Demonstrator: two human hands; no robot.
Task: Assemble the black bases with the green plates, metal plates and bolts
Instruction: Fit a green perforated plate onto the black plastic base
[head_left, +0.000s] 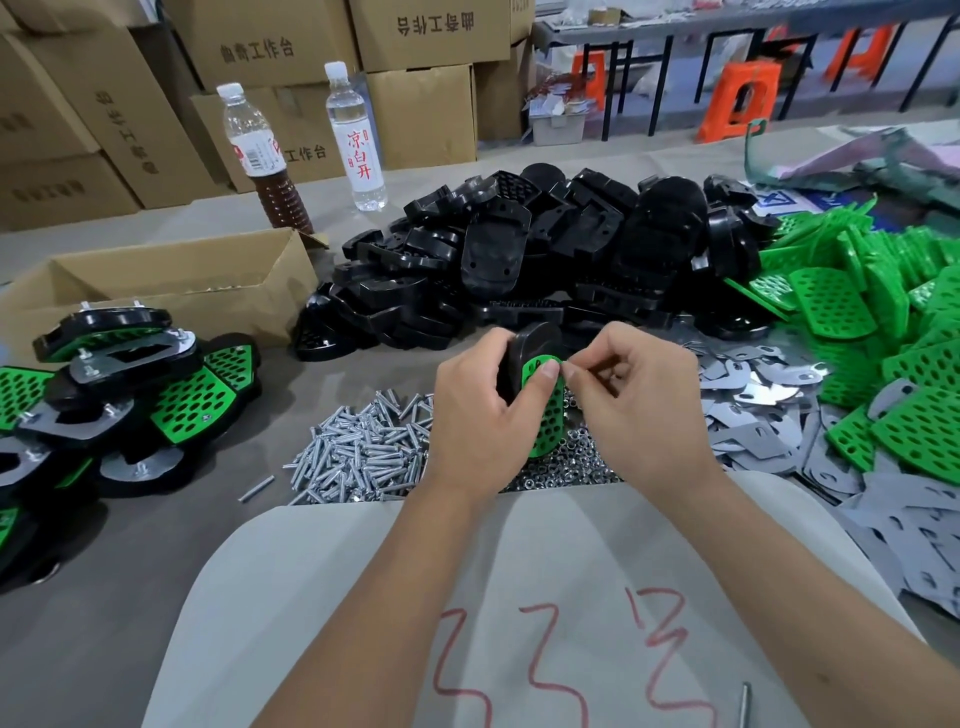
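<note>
Black base (524, 353): glossy moulded plastic, rounded outline, held upright above the table (156, 519).
Green plate (545, 410): flat bright plastic, punched with oval holes, lying against the base's face.
Left hand (478, 415): grip wrapped round base and plate, thumb pressing the plate's upper part.
Right hand (634, 400): grip narrow, fingertips pinched at the plate's top edge; what they hold is too small to tell.
Bolts (363, 452): shiny threaded heap beneath the hands.
Metal plates (769, 410): thin grey sheets, right of the hands.
</note>
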